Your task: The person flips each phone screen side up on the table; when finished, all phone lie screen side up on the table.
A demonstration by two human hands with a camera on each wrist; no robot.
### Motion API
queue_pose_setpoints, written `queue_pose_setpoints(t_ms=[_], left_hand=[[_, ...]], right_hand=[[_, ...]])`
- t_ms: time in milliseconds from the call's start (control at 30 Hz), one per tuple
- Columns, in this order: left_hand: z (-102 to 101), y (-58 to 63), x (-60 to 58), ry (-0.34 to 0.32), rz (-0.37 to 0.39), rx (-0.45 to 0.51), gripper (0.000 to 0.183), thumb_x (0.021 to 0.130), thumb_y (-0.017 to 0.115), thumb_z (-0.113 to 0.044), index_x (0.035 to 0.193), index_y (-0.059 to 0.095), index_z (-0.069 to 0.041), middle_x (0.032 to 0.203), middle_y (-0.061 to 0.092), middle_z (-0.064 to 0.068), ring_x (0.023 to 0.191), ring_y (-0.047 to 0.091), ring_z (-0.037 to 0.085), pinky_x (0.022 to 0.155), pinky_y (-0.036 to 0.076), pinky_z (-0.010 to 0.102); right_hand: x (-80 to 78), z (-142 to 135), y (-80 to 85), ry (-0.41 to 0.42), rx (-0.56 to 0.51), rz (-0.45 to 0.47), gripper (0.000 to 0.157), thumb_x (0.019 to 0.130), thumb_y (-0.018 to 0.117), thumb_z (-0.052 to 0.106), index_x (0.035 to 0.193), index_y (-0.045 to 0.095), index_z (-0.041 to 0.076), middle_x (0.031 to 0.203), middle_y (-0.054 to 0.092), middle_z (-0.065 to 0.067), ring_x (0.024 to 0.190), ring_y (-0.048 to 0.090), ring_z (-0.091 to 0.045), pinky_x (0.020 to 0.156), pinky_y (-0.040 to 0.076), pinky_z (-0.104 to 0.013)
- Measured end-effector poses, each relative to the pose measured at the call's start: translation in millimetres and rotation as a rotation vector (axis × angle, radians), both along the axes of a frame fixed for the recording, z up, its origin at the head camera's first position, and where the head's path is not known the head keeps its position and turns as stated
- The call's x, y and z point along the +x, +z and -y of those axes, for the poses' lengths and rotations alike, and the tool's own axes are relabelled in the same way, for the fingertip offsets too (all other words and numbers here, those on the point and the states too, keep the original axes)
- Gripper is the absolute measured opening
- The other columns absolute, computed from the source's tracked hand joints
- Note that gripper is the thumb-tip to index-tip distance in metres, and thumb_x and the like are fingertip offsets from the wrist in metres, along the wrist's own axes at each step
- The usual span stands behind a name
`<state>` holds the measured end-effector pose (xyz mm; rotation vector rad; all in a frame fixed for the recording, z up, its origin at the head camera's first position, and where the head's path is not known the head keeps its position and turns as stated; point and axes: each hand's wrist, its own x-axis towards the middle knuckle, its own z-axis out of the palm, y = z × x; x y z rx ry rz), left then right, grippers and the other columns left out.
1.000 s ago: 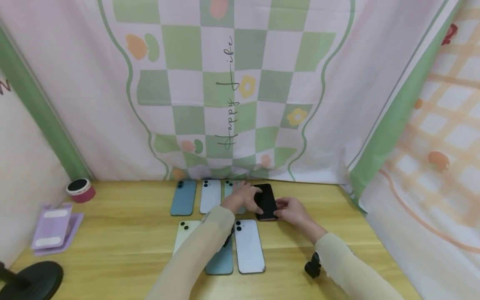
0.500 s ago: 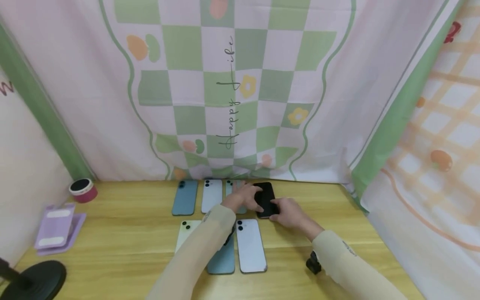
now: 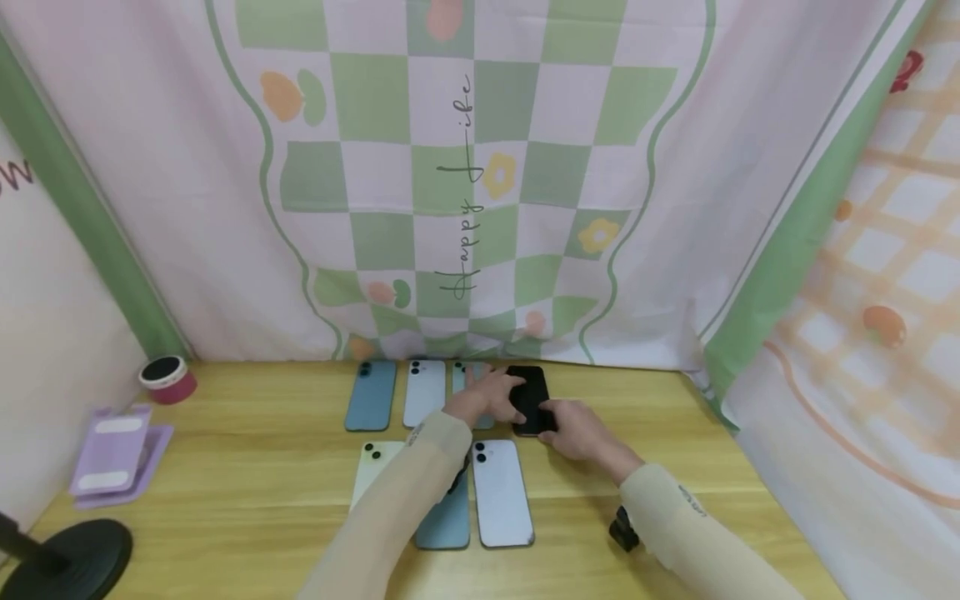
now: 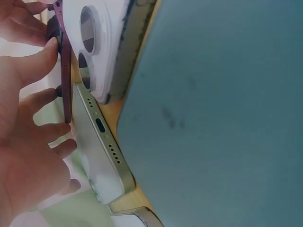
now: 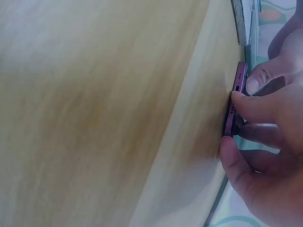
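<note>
A black smartphone (image 3: 534,387) with a dark purple edge lies screen up at the right end of the back row. My left hand (image 3: 491,394) spreads its fingers over a pale green phone (image 3: 459,379), thumb and forefinger touching the black phone's left side. From the right, my right hand (image 3: 577,429) holds the black phone's near right corner. In the right wrist view, its fingers pinch around the purple bottom edge (image 5: 230,118). Farther left in that row lie a white phone (image 3: 424,393) and a blue phone (image 3: 371,396), backs up.
In the front row are a white phone (image 3: 504,493), a teal phone (image 3: 444,525) and a yellowish phone (image 3: 371,467), the latter two partly under my left sleeve. At left stand a lilac phone stand (image 3: 112,458), a pink round container (image 3: 168,383) and a black round base (image 3: 82,554).
My right hand has shifted from the black phone's right side onto its near right corner, and the phone has slid slightly away from me. My left hand stays in place.
</note>
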<state>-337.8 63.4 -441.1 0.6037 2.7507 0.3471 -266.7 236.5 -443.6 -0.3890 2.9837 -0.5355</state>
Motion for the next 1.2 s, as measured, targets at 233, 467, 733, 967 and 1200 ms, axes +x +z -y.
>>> queue_pose_setpoints(t_ms=[233, 467, 733, 967, 1200], left_hand=[[4.1, -0.2, -3.8, 0.008, -0.022, 0.066, 0.068, 0.098, 0.068, -0.046, 0.158, 0.043, -0.028, 0.167, 0.042, 0.002, 0.161, 0.027, 0.032, 0.132, 0.011, 0.064], [27.9, 8.6, -14.3, 0.064, -0.093, 0.112, 0.06, 0.098, 0.069, -0.036, 0.154, 0.05, -0.027, 0.16, 0.052, 0.002, 0.154, 0.039, 0.031, 0.129, 0.016, 0.067], [59.3, 3.0, -22.0, 0.134, -0.108, 0.103, 0.061, 0.094, 0.071, -0.023, 0.152, 0.052, -0.02, 0.157, 0.053, 0.007, 0.151, 0.042, 0.033, 0.128, 0.022, 0.066], [76.9, -1.1, -26.1, 0.13, -0.092, 0.1, 0.059, 0.094, 0.074, -0.03, 0.149, 0.055, -0.018, 0.153, 0.057, 0.006, 0.146, 0.048, 0.031, 0.126, 0.032, 0.06], [86.7, 0.0, -32.7, 0.144, -0.059, 0.142, 0.063, 0.088, 0.081, -0.029, 0.146, 0.058, -0.018, 0.15, 0.061, 0.007, 0.144, 0.051, 0.032, 0.126, 0.031, 0.059]], right_hand=[[1.6, 6.0, 5.5, 0.008, 0.027, -0.006, 0.047, 0.095, 0.069, 0.013, 0.134, 0.061, -0.01, 0.135, 0.066, -0.031, 0.124, 0.066, -0.046, 0.107, 0.053, -0.058], [-3.6, 29.1, 7.8, 0.064, 0.031, -0.129, 0.044, 0.097, 0.064, 0.013, 0.135, 0.061, -0.008, 0.14, 0.064, -0.028, 0.131, 0.059, -0.047, 0.113, 0.048, -0.058], [-11.8, 61.8, 7.9, 0.248, 0.034, -0.21, 0.036, 0.094, 0.064, 0.006, 0.127, 0.066, -0.009, 0.133, 0.068, -0.026, 0.126, 0.063, -0.043, 0.111, 0.049, -0.055], [-20.7, 79.0, 7.0, 0.221, 0.117, -0.076, 0.048, 0.096, 0.07, 0.022, 0.138, 0.062, 0.001, 0.148, 0.058, -0.025, 0.135, 0.054, -0.049, 0.11, 0.044, -0.067], [-27.8, 92.9, 1.3, 0.231, 0.128, -0.045, 0.049, 0.096, 0.072, 0.026, 0.137, 0.063, 0.003, 0.148, 0.058, -0.024, 0.129, 0.06, -0.045, 0.105, 0.051, -0.062]])
